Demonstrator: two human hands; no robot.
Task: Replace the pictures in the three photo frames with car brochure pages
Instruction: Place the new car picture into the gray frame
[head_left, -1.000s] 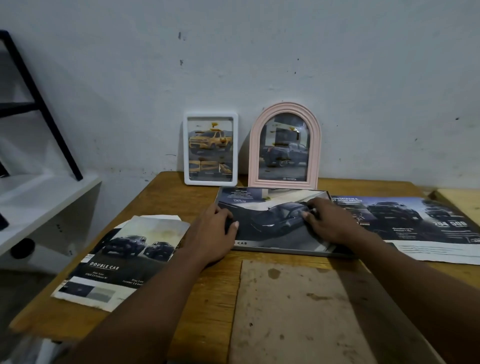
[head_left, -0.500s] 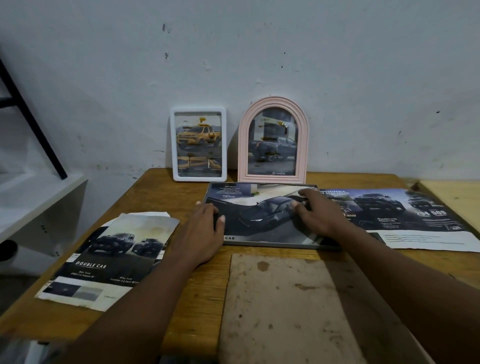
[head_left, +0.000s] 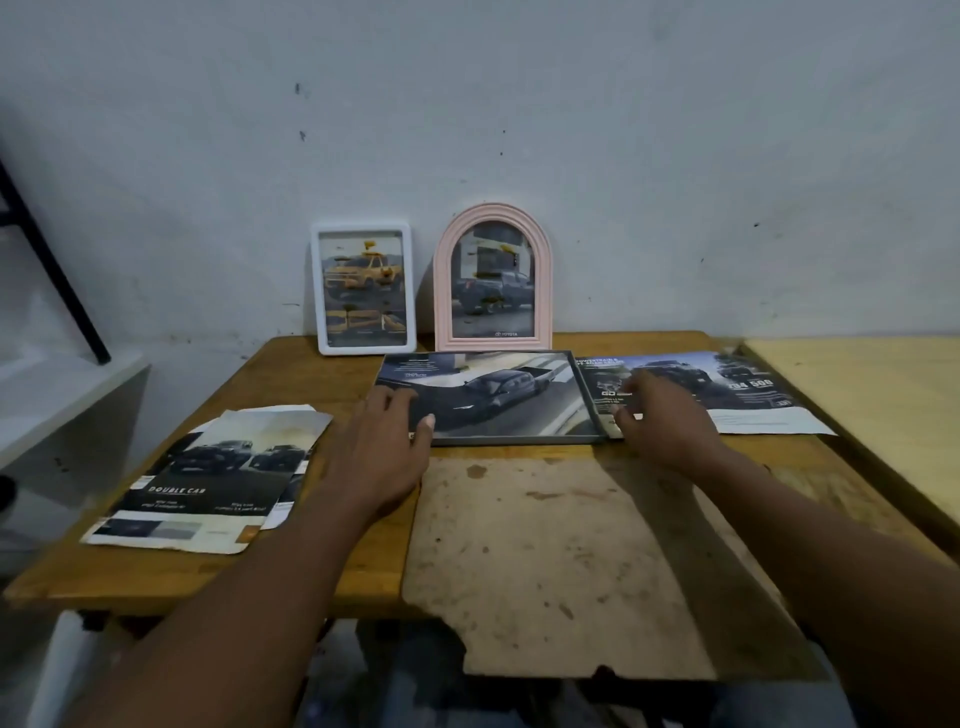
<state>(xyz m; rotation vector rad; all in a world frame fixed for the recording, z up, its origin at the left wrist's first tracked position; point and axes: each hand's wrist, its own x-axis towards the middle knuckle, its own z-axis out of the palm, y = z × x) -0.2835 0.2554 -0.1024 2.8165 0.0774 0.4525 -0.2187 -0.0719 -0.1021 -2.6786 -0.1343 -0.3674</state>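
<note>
Wooden table (head_left: 291, 374) at pale wall (head_left: 623, 156). Flat frame (head_left: 519, 440), car page (head_left: 498, 400) in, lies at 12 o'clock, long axis 9-to-3. Left hand (head_left: 384, 441) flat on its 9 end, fingers straight; right hand (head_left: 665, 421) relaxed, empty, just off its 3 end. Backing board (head_left: 571, 561) at 6, likely next.

Arms extended; left hand (head_left: 382, 441) flat, fingers straight; right hand (head_left: 662, 421) palm-down, fingers loosely bent.

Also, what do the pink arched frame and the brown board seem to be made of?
Pink arched frame: probably moulded plastic, matte; its rim has smooth even ridges. Brown board: likely hardboard or thick cardboard, dull and stained, its near edge chipped.
</note>
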